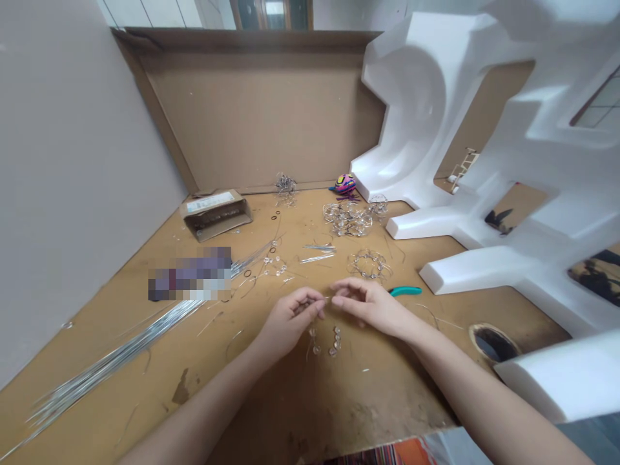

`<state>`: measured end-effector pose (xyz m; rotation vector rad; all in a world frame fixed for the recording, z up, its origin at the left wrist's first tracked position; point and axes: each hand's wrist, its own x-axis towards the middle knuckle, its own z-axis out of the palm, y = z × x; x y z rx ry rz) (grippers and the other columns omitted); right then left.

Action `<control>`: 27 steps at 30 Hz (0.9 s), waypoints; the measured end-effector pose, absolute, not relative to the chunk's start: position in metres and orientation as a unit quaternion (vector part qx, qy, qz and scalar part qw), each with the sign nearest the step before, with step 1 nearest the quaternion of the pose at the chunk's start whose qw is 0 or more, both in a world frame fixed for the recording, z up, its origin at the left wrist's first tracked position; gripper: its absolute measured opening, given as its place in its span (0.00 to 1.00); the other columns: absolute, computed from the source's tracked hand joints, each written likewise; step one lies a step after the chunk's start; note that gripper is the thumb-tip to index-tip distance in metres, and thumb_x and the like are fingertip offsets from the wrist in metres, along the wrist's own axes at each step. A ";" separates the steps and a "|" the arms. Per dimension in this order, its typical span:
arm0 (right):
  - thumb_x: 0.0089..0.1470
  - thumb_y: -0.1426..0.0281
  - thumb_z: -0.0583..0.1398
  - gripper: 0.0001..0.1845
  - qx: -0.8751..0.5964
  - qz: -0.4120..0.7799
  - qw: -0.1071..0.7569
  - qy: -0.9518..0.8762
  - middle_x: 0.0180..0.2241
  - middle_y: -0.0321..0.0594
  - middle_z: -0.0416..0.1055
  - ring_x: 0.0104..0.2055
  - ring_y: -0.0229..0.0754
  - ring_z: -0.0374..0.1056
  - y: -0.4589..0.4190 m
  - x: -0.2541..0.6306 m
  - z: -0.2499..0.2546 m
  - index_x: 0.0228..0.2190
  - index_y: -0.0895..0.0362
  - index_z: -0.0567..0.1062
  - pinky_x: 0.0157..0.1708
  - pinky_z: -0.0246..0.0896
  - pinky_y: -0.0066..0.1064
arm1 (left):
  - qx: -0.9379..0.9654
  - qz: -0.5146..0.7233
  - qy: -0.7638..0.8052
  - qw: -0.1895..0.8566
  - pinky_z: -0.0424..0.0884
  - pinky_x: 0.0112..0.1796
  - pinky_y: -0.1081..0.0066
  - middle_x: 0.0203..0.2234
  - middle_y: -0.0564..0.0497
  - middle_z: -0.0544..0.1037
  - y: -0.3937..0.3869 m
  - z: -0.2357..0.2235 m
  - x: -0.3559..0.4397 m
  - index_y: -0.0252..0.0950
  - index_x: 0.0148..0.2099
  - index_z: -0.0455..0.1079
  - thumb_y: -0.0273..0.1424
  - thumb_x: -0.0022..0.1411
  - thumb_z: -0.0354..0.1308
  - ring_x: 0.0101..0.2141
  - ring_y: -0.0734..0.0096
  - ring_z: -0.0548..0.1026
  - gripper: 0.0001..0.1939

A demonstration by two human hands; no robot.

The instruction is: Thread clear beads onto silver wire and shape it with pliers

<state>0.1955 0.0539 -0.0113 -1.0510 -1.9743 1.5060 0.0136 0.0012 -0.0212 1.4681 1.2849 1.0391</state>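
My left hand (pixel 292 318) and my right hand (pixel 367 302) meet over the middle of a brown wooden table (pixel 271 407). The fingers of both are pinched together on a thin silver wire (pixel 327 299) that runs between them. From the left hand a short strand of clear beads (pixel 314 341) hangs down. A second short beaded strand (pixel 335 340) lies just below the hands. Loose clear beads (pixel 274 265) sit farther back on the table.
A long bundle of straight silver wires (pixel 116 355) lies at the left. Finished bead-and-wire rings (pixel 368 263) and a larger cluster (pixel 347 219) sit behind. Teal-handled pliers (pixel 405 291) lie right of my hand. White foam packing (pixel 484 161) fills the right; a small cardboard box (pixel 216 214) stands back left.
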 end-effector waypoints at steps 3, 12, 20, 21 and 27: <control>0.45 0.57 0.61 0.29 -0.353 0.587 0.130 -0.717 0.36 0.41 0.70 0.20 0.30 0.59 0.056 0.199 -0.016 0.47 0.57 0.66 0.17 0.56 0.23 | 0.584 0.448 0.519 0.434 0.63 0.27 0.75 0.23 0.54 0.71 0.002 -0.020 0.010 0.36 0.33 0.66 0.36 0.57 0.53 0.24 0.75 0.67 0.09; 0.49 0.61 0.57 0.17 -0.357 0.582 0.126 -0.720 0.26 0.34 0.68 0.13 0.26 0.54 0.059 0.194 -0.035 0.38 0.59 0.71 0.13 0.50 0.21 | 0.588 0.503 0.480 0.413 0.65 0.28 0.74 0.23 0.54 0.72 -0.001 -0.018 0.006 0.36 0.35 0.65 0.34 0.59 0.52 0.24 0.76 0.68 0.07; 0.45 0.65 0.58 0.10 -0.401 0.599 0.191 -0.666 0.24 0.33 0.68 0.14 0.26 0.51 0.062 0.191 -0.026 0.28 0.59 0.71 0.12 0.46 0.20 | 0.553 0.525 0.511 0.398 0.65 0.30 0.74 0.24 0.53 0.75 0.004 -0.020 0.003 0.36 0.35 0.65 0.35 0.57 0.54 0.25 0.75 0.69 0.07; 0.44 0.66 0.58 0.09 -0.396 0.608 0.201 -0.658 0.24 0.33 0.68 0.13 0.26 0.51 0.062 0.191 -0.024 0.28 0.59 0.70 0.11 0.45 0.20 | 0.550 0.523 0.518 0.395 0.65 0.31 0.74 0.25 0.53 0.76 0.004 -0.020 0.003 0.36 0.35 0.66 0.35 0.57 0.54 0.27 0.74 0.70 0.07; 0.46 0.67 0.56 0.07 -0.386 0.642 0.248 -0.614 0.15 0.27 0.62 0.10 0.25 0.48 0.060 0.190 -0.019 0.27 0.58 0.68 0.11 0.38 0.20 | 0.568 0.482 0.548 0.379 0.65 0.36 0.71 0.27 0.52 0.77 0.003 -0.016 0.007 0.36 0.33 0.67 0.35 0.57 0.53 0.31 0.72 0.71 0.08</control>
